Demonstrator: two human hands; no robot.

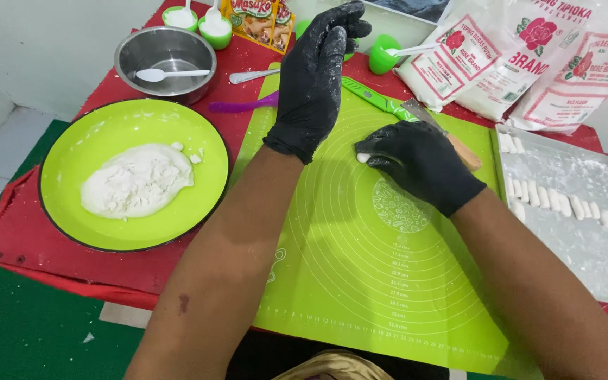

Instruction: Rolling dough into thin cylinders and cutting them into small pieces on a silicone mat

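Presently the work stands at the shaping step: the right hand [422, 163], in a black glove, lies palm-down on the green silicone mat [381, 274], fingers curled over a small white dough piece [364, 157] whose end shows at the fingertips. The left hand [316, 77], also gloved, is raised above the mat, fingers extended and together, holding nothing. A green plate [65, 211] at left carries the remaining dough mass [137, 181]; a floured metal tray [585, 239] at right holds a row of finished dough sticks [564, 204]. A scraper with wooden handle [459, 149] lies just beyond the right hand. By my judgement the next move calls for even rolling pressure — then a light lift across to the tray.
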